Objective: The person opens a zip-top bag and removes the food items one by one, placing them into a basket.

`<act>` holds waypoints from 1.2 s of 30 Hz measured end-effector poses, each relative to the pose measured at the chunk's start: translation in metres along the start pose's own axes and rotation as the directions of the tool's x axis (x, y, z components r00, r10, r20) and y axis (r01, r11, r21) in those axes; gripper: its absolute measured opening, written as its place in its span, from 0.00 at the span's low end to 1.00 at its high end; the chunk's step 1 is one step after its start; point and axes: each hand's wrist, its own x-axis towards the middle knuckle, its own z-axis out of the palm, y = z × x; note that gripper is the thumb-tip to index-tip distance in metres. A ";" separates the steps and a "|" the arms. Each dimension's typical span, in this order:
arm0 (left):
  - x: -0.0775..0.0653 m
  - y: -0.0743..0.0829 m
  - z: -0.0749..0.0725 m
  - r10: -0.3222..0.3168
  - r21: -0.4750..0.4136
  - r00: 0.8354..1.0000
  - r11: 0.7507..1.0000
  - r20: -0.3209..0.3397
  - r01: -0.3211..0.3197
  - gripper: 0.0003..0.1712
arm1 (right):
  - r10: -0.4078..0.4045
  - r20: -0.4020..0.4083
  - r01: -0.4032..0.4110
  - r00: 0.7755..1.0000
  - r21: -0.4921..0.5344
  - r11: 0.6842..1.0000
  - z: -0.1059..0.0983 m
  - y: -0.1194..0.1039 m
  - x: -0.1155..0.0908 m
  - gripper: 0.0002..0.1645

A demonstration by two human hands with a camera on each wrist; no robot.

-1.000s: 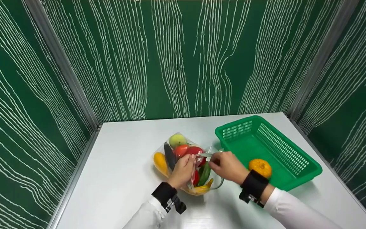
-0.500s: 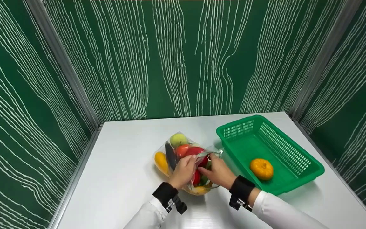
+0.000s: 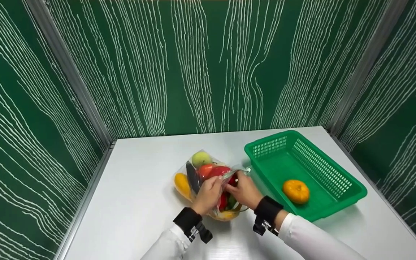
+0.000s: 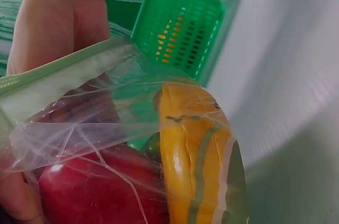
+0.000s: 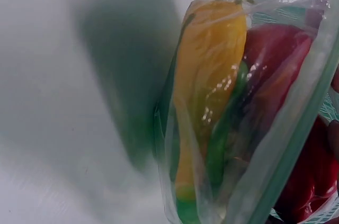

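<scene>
A clear zip bag (image 3: 213, 209) full of toy-like fruit and vegetables leans mid-table. Through its plastic show a green apple (image 3: 201, 158), a dark eggplant (image 3: 192, 176), a long yellow fruit (image 3: 182, 185), an orange-red tomato (image 3: 205, 170), bananas (image 4: 180, 155) and a red bell pepper (image 4: 106, 187). My left hand (image 3: 209, 195) pinches the bag's mouth at its pale green zip strip (image 5: 302, 155). At the strip's right part, my right hand (image 3: 247, 191) has thumb and fingers bent around the mouth; its fingertips are partly hidden by plastic.
A green perforated basket (image 3: 276, 160) stands right of the bag, close to my right hand. One small orange pumpkin (image 3: 296, 191) lies in it. The white table (image 3: 143, 162) ends at green walls (image 3: 190, 68) with white wavy lines.
My right hand has moved left toward my left hand along the bag's mouth, and the strip it drew aside is lower. The left hand keeps its place.
</scene>
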 end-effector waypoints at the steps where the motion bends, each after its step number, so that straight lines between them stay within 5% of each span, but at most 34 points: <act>1: 0.000 0.000 0.000 -0.001 0.002 1.000 1.000 -0.002 0.001 0.22 | 0.006 -0.005 -0.005 1.000 0.010 1.000 0.000 0.001 0.000 0.27; 13: -0.002 -0.004 0.002 0.004 0.001 1.000 1.000 0.016 -0.004 0.23 | 0.023 -0.046 -0.021 0.999 0.058 0.998 0.001 0.006 0.001 0.20; 24: -0.001 -0.002 0.005 0.060 0.043 0.998 0.997 -0.036 -0.058 0.24 | 0.009 -0.043 -0.004 0.999 0.113 0.994 -0.003 0.007 -0.006 0.28; 36: 0.004 0.005 0.001 0.026 0.069 0.997 0.997 -0.069 -0.021 0.22 | 0.051 -0.015 -0.051 0.999 -0.013 0.999 -0.024 0.000 -0.007 0.36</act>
